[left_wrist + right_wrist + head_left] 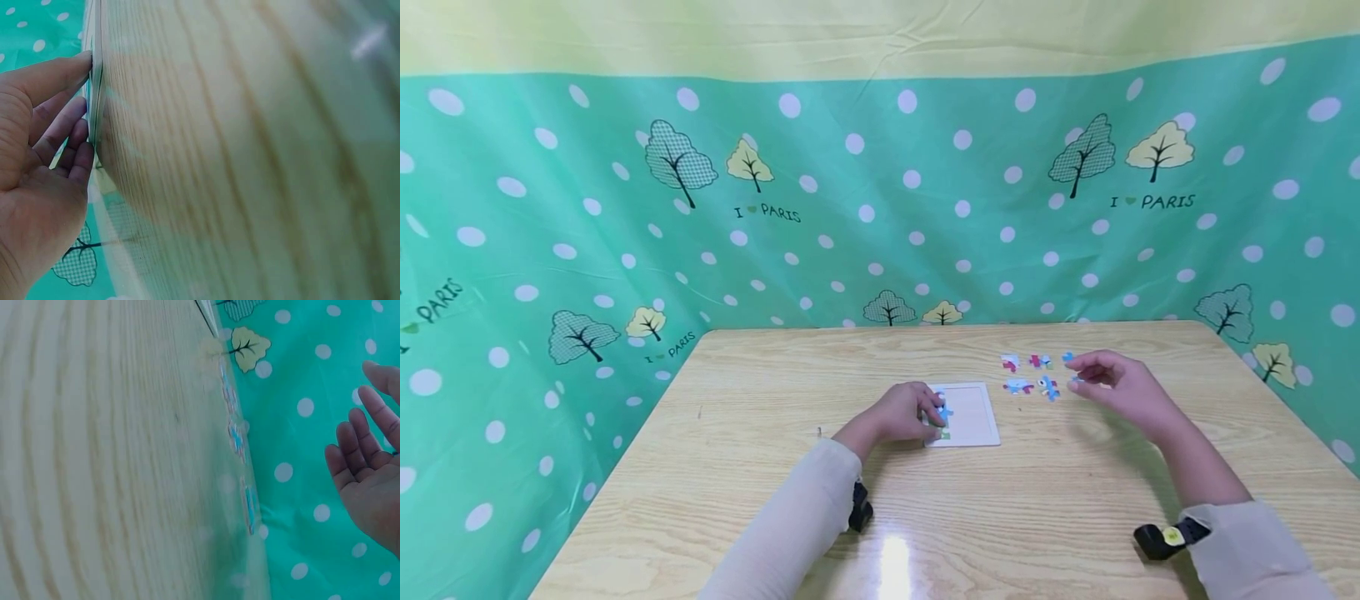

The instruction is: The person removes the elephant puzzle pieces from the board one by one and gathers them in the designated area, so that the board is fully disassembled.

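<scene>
A white square puzzle tray (976, 417) lies flat mid-table, with colourful jigsaw pieces (946, 412) along its left side. My left hand (908, 412) reaches over that side; its fingertips touch the tray area and partly cover the pieces. From the left wrist view, the left hand's (47, 144) thumb and fingers meet the thin edge of the tray (96, 106). My right hand (1116, 385) hovers above the table, fingers bent and apart, beside loose jigsaw pieces (1048, 387). In the right wrist view the right hand (375, 450) has nothing between its fingers.
More loose pieces (1011, 362) lie in two short rows right of the tray. The wooden table (760, 400) backs onto a green dotted curtain (820, 208). Each wrist wears a black strap device, one visible on the right wrist (1165, 537).
</scene>
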